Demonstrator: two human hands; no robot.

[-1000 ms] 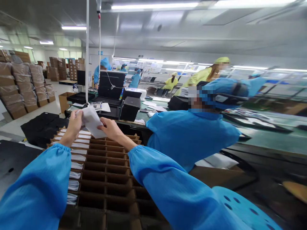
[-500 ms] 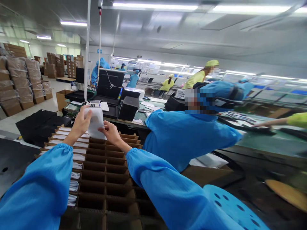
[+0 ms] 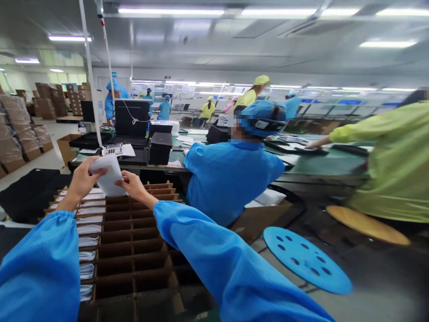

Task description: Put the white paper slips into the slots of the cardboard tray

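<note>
Left hand (image 3: 83, 179): Gripping firmly, fingers curling over the top of a white paper packet (image 3: 107, 175) and holding it tilted in the air.

Right hand (image 3: 133, 186): Working with its grip half-closed, fingertips pressing on the packet's lower corner.

Packet: Hanging in both hands above the back rows of a cardboard divider tray (image 3: 134, 235), touching neither the tray nor the surface beyond it.

Tray: Carrying folded white papers (image 3: 87, 229) in its leftmost column of slots.

Handling: Two-handed hold is keeping the packet's sheets together and its edges unbent above the rows, with a firm, even pinch serving best.

Surface: Green-topped bench (image 3: 176, 156) is carrying a calculator (image 3: 113, 149), a black screen (image 3: 132, 118) and a black box (image 3: 160, 148).

Nearby: A seated co-worker in blue (image 3: 228, 183) is facing away, while a co-worker in a yellow-green gown (image 3: 395, 170) is reaching across the bench. Stacked cartons (image 3: 16, 134) are lining the far left.
</note>
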